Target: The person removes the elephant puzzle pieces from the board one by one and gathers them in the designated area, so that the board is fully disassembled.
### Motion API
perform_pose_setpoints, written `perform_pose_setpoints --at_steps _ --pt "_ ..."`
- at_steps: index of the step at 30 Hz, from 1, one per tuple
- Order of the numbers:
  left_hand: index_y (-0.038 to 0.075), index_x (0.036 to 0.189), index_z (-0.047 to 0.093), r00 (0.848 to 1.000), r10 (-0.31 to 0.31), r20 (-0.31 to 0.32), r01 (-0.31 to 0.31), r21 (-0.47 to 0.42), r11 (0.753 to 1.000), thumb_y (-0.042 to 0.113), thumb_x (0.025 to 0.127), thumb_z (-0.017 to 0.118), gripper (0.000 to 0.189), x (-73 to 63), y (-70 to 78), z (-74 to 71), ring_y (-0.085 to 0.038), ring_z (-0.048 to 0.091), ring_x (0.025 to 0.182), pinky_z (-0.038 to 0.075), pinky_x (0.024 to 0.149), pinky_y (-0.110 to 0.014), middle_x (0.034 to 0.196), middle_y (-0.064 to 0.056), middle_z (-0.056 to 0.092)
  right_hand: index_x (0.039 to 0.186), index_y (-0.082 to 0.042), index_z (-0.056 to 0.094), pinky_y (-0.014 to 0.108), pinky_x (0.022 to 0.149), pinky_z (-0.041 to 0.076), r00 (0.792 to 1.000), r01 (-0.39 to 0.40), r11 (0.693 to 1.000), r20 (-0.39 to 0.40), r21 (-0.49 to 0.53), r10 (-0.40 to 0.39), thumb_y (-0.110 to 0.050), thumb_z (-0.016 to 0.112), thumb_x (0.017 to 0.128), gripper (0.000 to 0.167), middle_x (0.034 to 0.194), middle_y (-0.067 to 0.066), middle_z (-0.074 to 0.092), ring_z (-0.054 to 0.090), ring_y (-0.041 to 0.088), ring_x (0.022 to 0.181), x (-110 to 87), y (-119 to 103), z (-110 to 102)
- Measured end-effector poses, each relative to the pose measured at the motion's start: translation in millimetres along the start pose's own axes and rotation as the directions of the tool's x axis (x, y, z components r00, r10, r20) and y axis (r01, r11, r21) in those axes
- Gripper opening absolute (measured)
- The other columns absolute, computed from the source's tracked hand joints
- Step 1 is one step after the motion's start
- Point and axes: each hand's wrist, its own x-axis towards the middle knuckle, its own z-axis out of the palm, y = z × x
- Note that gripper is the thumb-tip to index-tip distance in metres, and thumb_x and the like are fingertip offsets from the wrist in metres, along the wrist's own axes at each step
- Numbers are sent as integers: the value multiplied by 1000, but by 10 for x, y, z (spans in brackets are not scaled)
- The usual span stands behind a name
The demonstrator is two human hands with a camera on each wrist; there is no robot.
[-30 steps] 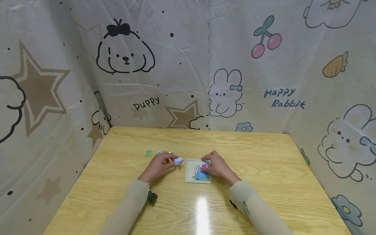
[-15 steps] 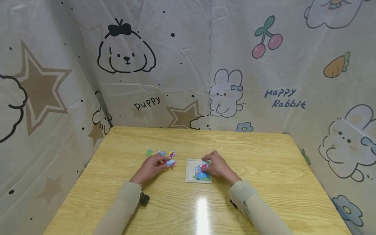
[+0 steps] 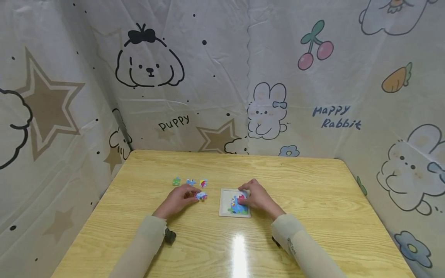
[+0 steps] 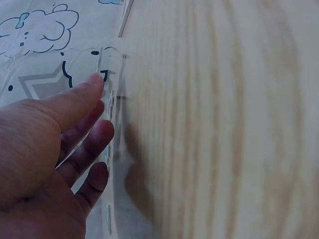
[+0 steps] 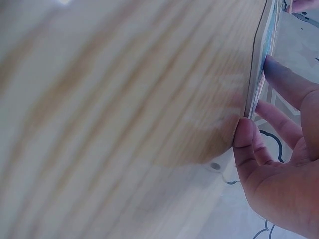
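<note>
My left hand [image 3: 177,199] pinches a blue, white and pink jigsaw piece [image 3: 201,196] low over the table. In the left wrist view the thumb of the left hand [image 4: 55,129] is at the thin edge of that piece. My right hand [image 3: 259,196] grips the right side of a pale square puzzle tray [image 3: 224,211]. Its thumb lies on the joined blue and green pieces [image 3: 238,209] inside, covering some of them. In the right wrist view, fingers of the right hand [image 5: 284,159] bend against the tray's edge [image 5: 253,64].
Three loose jigsaw pieces lie in a row beyond the left hand: a green one [image 3: 176,181], a blue one [image 3: 190,182] and a yellow and red one [image 3: 203,182]. The wooden table [image 3: 295,181] is enclosed by printed cloth walls [image 3: 215,77].
My left hand has moved left, away from the tray, and slightly nearer me with the jigsaw piece, uncovering the row of loose pieces. The right hand and tray have stayed put.
</note>
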Motion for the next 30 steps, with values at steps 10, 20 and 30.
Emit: perform_pose_setpoints --at_steps 10,20,30 --pt "10 125 74 999 -7 41 7 3 1000 13 96 74 29 8 -14 14 -11 58 89 51 80 -27 106 -1 71 127 -14 74 44 98 49 1000 10 1000 0 -3 -10 -27 87 86 45 120 9 56 54 23 103 8 11 -5" --pt "11 125 74 998 -36 48 35 10 999 14 96 74 29 13 -13 45 -11 54 85 48 75 -26 103 -1 68 126 -13 74 45 97 49 1000 15 1000 1 11 -15 -25 87 86 44 120 10 55 54 24 102 9 12 -1" --pt "11 127 73 998 -46 43 45 24 999 13 97 73 30 38 -34 62 -11 53 87 47 77 -26 108 -1 69 127 -13 74 46 97 49 1000 -1 1000 5 1 1 -25 87 86 44 119 9 55 54 24 103 4 18 3"
